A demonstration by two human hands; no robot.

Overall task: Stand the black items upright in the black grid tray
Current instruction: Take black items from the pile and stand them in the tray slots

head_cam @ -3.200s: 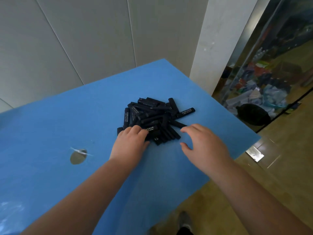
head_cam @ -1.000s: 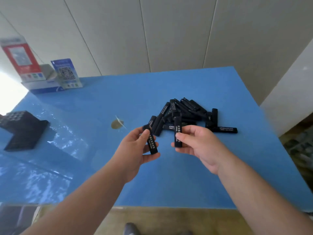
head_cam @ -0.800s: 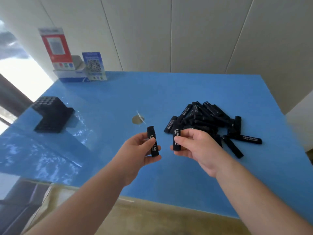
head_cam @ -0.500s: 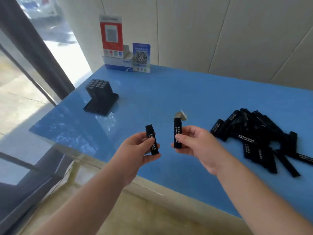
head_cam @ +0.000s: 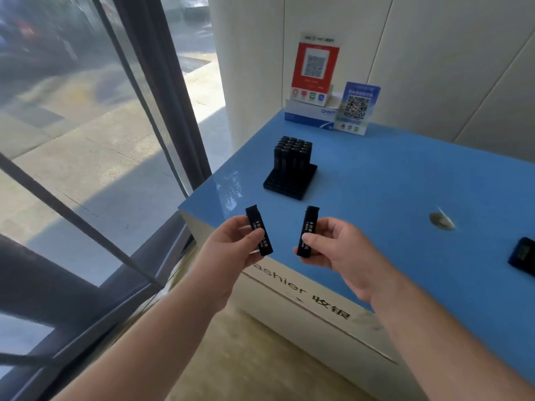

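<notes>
Left hand (head_cam: pixel 231 244) is pinching one black stick (head_cam: pixel 259 230) between thumb and fingers, right hand (head_cam: pixel 337 250) is pinching a second stick (head_cam: pixel 308 232) the same way, both held near-upright over the near left corner of the blue counter (head_cam: pixel 405 192), probably so each can drop end-first into a slot. The black grid tray (head_cam: pixel 289 183) is sitting farther back near the left edge, with a block of sticks (head_cam: pixel 292 156) already standing in its far part and its near rows looking free. More loose black sticks (head_cam: pixel 522 256) are lying at the right edge, so the job is looking partly done.

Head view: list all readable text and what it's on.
"CHNT": white and blue box at the counter's far end.
"ashier 收银", first letter hidden: white counter front.
White print on the two black stick items, left hand's, right hand's: blurred.
Red QR sign, blue QR sign: too small.
</notes>
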